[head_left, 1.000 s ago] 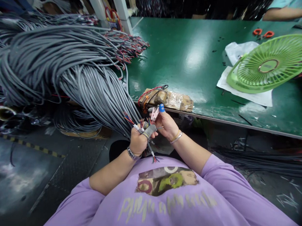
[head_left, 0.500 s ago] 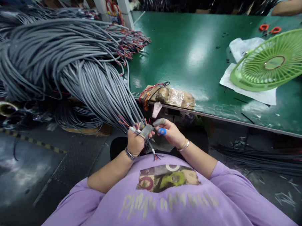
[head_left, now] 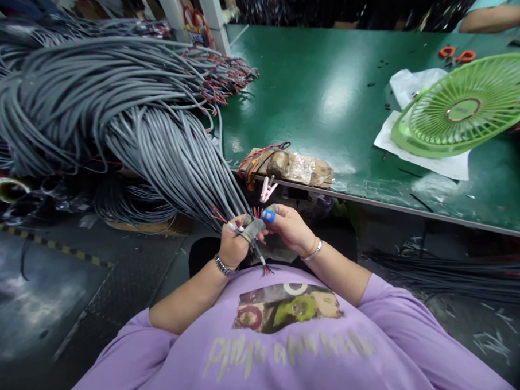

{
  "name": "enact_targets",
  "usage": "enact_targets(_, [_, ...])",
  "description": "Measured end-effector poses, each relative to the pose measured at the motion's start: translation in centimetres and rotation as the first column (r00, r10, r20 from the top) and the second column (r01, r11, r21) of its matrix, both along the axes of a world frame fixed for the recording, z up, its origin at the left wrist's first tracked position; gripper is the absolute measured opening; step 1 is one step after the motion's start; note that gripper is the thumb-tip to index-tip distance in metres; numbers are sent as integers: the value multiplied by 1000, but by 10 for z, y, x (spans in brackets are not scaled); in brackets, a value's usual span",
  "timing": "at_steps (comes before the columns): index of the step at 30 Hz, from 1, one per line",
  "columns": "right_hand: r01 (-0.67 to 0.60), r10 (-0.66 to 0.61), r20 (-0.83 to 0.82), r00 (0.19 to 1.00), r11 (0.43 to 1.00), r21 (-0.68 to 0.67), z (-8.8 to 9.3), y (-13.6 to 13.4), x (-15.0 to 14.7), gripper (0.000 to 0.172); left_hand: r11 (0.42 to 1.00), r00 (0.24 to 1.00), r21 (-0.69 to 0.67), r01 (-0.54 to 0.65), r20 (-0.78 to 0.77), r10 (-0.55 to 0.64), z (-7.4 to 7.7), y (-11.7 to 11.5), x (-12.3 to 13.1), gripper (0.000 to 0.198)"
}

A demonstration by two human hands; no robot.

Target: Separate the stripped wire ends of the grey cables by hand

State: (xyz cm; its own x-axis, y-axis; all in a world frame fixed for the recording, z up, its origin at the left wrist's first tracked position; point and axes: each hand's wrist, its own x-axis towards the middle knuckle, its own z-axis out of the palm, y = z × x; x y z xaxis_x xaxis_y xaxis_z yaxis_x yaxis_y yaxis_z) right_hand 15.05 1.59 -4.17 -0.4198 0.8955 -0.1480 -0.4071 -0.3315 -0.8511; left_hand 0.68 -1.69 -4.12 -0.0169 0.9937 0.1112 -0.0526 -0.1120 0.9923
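My left hand (head_left: 236, 243) is closed around the ends of several grey cables (head_left: 188, 163), with grey wrapping on its fingers. Coloured wires (head_left: 218, 214) fan out at the cable ends beside its thumb. One cable end (head_left: 263, 264) points down toward my shirt, its thin wires spread. My right hand (head_left: 291, 228) is pinched at the wires just right of my left fingers; blue tape covers its thumb and grey wrapping a finger. Its fingertips meet thin wires (head_left: 256, 212), though exactly what is between them is hidden.
A large pile of grey cables (head_left: 75, 89) lies to the left. On the green table (head_left: 307, 93) are a green fan (head_left: 466, 109), orange-handled scissors (head_left: 457, 55) and a taped wooden block (head_left: 299, 167). A pink clip (head_left: 267, 189) hangs at the table edge. Another person's arm (head_left: 496, 18) is at far right.
My right hand has moved left, its thumb and finger closing in on the wires by my left hand. The pink clip has turned. My left hand keeps its grip.
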Motion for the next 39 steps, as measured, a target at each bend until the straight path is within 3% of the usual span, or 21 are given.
enact_targets(5, [40,-40,-2,999,999,17,1,-1,2,38,992,988,-48,-117,95,122,-2,2,4,33])
enact_targets(11, [73,-77,48,996,994,86,1,0,4,36,983,954,-68,-172,238,184,8,5,9,33])
enact_targets(15, [101,-102,36,994,995,26,-6,4,4,38,984,931,-73,-161,320,176,14,5,11,35])
enact_targets(21, [40,-54,-101,993,990,-135,-8,6,9,41,982,929,-76,-175,318,190,13,6,9,32])
enact_targets(30, [-75,75,-14,997,997,-30,1,12,9,40,984,954,-92,-151,248,170,3,5,4,32])
enact_targets(32, [-24,20,67,998,998,51,3,9,7,36,983,959,-79,-166,218,180,0,4,3,31])
enact_targets(34, [54,-102,197,975,970,238,6,4,6,26,980,967,-60,-190,159,197,-3,3,1,30])
enact_targets(37, [82,-342,368,864,819,569,12,-3,11,13,979,976,-37,-200,76,202,-4,3,0,31])
enact_targets(39, [86,-429,402,809,763,640,14,-3,14,12,980,977,-28,-195,79,197,-4,3,0,32])
